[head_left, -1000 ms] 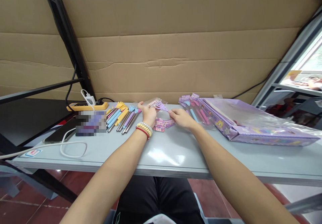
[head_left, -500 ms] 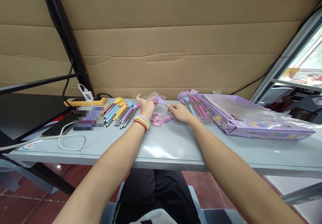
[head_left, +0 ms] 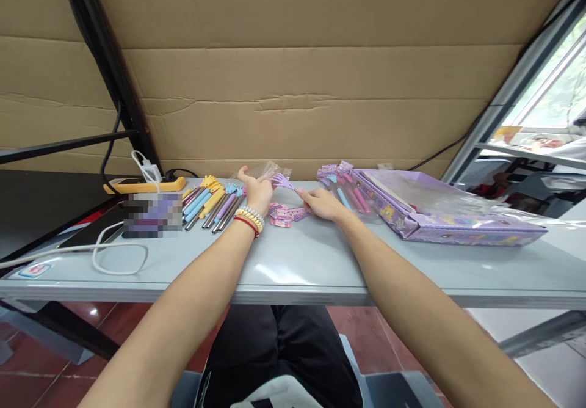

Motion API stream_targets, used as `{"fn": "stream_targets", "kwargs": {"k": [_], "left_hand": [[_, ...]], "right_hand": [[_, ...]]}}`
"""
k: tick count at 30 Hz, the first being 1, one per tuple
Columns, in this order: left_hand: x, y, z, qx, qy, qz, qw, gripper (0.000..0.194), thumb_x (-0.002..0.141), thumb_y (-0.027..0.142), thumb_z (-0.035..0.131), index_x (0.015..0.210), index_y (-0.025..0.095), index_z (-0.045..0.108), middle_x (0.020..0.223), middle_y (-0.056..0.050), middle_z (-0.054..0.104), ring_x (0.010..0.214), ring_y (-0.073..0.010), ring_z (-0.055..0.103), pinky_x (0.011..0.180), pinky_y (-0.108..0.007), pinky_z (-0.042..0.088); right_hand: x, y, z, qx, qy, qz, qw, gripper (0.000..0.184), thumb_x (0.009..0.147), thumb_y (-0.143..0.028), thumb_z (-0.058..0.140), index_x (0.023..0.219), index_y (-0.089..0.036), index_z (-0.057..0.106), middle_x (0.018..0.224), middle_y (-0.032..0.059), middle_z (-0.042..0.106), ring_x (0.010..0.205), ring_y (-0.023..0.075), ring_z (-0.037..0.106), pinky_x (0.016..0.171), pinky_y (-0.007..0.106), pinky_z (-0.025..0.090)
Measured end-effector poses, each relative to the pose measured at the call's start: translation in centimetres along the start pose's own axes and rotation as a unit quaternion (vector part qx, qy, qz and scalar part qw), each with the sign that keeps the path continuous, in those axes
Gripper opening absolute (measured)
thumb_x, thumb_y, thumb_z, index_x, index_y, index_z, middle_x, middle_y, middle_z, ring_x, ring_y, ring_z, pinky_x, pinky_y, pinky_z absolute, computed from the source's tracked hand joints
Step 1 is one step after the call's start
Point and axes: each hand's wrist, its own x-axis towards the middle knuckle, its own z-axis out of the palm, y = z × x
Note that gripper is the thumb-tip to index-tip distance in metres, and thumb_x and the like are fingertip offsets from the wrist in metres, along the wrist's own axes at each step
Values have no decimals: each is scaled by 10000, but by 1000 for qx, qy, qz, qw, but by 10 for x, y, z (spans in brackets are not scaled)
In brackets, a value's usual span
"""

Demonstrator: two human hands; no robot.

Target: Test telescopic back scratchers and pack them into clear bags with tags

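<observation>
A purple hand-shaped back scratcher lies between my hands, its clawed head toward the left. My right hand pinches its handle end between thumb and fingers. My left hand, with beaded bracelets and a red cord at the wrist, has its thumb stuck out and its fingers curled in by the claw. What those fingers grip is hidden. Clear plastic bags lie just behind. Below the scratcher sit small pink printed cards. Left of my left hand is a row of back scratchers in yellow, blue, purple and pink.
Bagged back scratchers with pink cards lie right of my right hand, against a purple printed box with clear plastic on it. At left are a yellow power strip, a blurred-out item and a white cable. Cardboard backs the table.
The view has shifted slightly, so everything sits a little further left. Both hands keep nearly the same pose around the purple back scratcher.
</observation>
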Motion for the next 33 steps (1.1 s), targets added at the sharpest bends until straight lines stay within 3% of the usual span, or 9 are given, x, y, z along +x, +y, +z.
{"fn": "stream_targets", "kwargs": {"k": [3,8,11,14,17,24,28,33], "left_hand": [[-2,5,-2,14,-14,2,1000,833,673,-99,494,1364,250,186,871,-26,640,735,-127,654,789,-326,545],[-1,7,-7,79,-19,10,997,699,623,-118,522,1232,217,444,889,-43,659,720,-127,651,765,-293,532],[0,8,-7,83,-25,6,996,585,649,-113,519,1156,178,497,970,-76,663,777,-132,655,781,-287,533],[-4,11,-4,31,-33,-10,999,593,694,-111,491,1212,173,450,1029,-96,655,783,-120,659,793,-291,538],[-10,16,0,-10,-55,-32,998,700,712,-117,465,1325,198,348,944,-67,672,772,-112,663,820,-307,539],[-21,18,3,-16,-104,-58,993,844,734,-95,482,1426,264,159,827,0,664,715,-90,661,881,-372,529],[-20,16,3,-4,-124,-50,991,808,751,-103,442,1419,252,157,814,-5,655,729,-97,666,880,-384,533],[-17,19,1,-5,-82,-36,996,802,726,-116,426,1401,249,191,885,-23,633,763,-119,684,841,-333,548]], "right_hand": [[-1,-1,0,-13,9,-6,1000,678,793,-783,251,534,-181,425,504,-4,411,494,109,357,519,272,272],[-5,-2,-4,-37,38,-15,998,648,785,-787,269,530,-194,316,523,-9,331,520,108,295,516,274,226],[-6,-2,-8,-41,43,-5,998,629,796,-771,279,545,-194,294,538,-10,324,533,108,287,526,273,225],[-7,-1,-9,-36,43,1,998,628,801,-767,271,550,-192,312,542,-11,331,533,107,287,528,273,226],[-7,-2,-8,-23,46,-10,999,642,799,-774,253,549,-189,341,541,-11,351,532,107,303,530,271,232],[-6,-3,-5,-6,59,-22,998,656,806,-769,239,542,-186,384,535,-7,409,525,110,346,542,268,251],[-5,-5,-4,2,68,-26,997,660,800,-773,250,543,-184,398,533,-6,420,530,111,362,550,266,261],[-6,-5,-6,28,107,-17,994,657,815,-755,235,542,-183,407,523,-5,405,532,113,374,563,268,272]]}}
